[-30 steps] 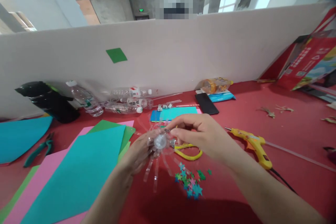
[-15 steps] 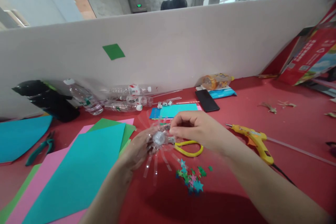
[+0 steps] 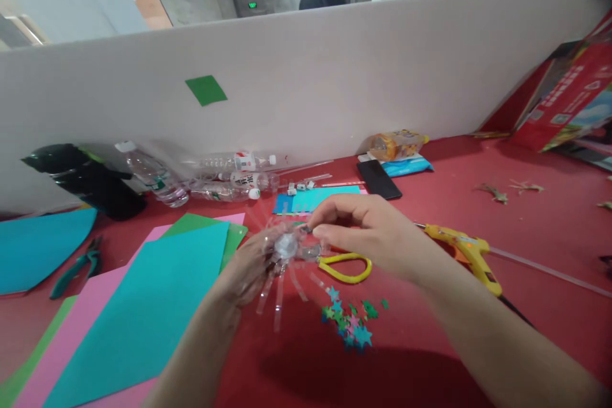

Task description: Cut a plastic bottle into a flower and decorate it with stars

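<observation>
My left hand (image 3: 251,264) is wrapped round a clear plastic bottle piece (image 3: 287,246), cut into thin strips that splay out on all sides. Its round, whitish middle faces me. My right hand (image 3: 358,223) is closed in a pinch at the right side of the piece, thumb and forefinger together on one of the strips, as far as I can see. Below the hands lies a small heap of paper stars (image 3: 351,325) in blue, green and pink. Scissors with yellow handles (image 3: 345,278) rest on the table, partly behind my right hand.
A yellow glue gun (image 3: 471,255) with a glue stick lies to the right. Coloured sheets (image 3: 143,306) and pliers (image 3: 79,268) are on the left. Along the white partition (image 3: 306,83) stand a black flask (image 3: 86,178), clear bottles (image 3: 234,190) and a phone (image 3: 379,180).
The bottle piece has shifted slightly left and up in my left hand. My right hand keeps its pinch beside it. The view has tilted a little.
</observation>
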Available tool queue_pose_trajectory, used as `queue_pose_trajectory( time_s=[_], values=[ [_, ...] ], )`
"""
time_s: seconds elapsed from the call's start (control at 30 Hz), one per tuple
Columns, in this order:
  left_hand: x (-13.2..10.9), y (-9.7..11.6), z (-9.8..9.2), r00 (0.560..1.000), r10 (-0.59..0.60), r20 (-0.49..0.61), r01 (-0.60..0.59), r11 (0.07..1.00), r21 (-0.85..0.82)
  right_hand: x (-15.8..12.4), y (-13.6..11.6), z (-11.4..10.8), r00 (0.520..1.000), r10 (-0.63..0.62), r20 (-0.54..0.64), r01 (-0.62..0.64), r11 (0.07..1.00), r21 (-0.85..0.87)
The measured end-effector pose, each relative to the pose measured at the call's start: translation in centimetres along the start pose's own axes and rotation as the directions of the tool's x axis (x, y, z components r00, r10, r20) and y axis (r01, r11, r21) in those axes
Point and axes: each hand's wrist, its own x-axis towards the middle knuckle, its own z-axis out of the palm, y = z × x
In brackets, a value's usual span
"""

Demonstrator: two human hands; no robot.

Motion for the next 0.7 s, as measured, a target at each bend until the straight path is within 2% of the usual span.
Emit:
queue_pose_trajectory(
  time_s=[0.07,0.3,0.37,0.43,0.5,0.57,0.63,0.7],
  values=[
    [0.0,-0.2,0.1,1.0,-0.014,0.013,0.014,1.0,-0.028,-0.3,-0.5,-0.3,1.0,0.011,0.016,-0.011,1.0,0.004],
    [-0.4,0.1,1.1,1.0,-0.02,0.003,0.02,0.986,-0.163,-1.6,-1.8,0.1,0.999,-0.013,0.046,0.025,0.965,-0.263],
    [-0.2,-0.2,1.0,0.999,-0.028,0.026,0.032,0.985,-0.172,-1.7,-2.0,0.5,0.998,-0.053,0.041,0.064,0.95,-0.305],
    [0.1,-0.7,0.6,0.998,-0.056,0.043,0.063,0.98,-0.19,-1.8,-2.1,0.7,0.989,-0.149,-0.016,0.134,0.926,-0.352],
    [0.4,-1.3,0.2,0.998,-0.062,0.03,0.067,0.976,-0.209,-1.9,-2.2,0.8,0.954,-0.287,-0.087,0.229,0.885,-0.404],
    [0.7,-1.6,0.0,0.998,-0.061,0.016,0.063,0.976,-0.206,-1.8,-2.2,0.8,0.89,-0.441,-0.119,0.338,0.811,-0.477],
    [0.8,-1.7,0.0,0.997,-0.073,0.011,0.074,0.979,-0.189,-1.5,-2.0,0.7,0.808,-0.581,-0.094,0.44,0.703,-0.559],
    [0.8,-1.6,0.3,0.996,-0.093,-0.004,0.091,0.98,-0.179,-1.1,-1.5,0.8,0.743,-0.668,-0.033,0.514,0.602,-0.611]
  ],
)
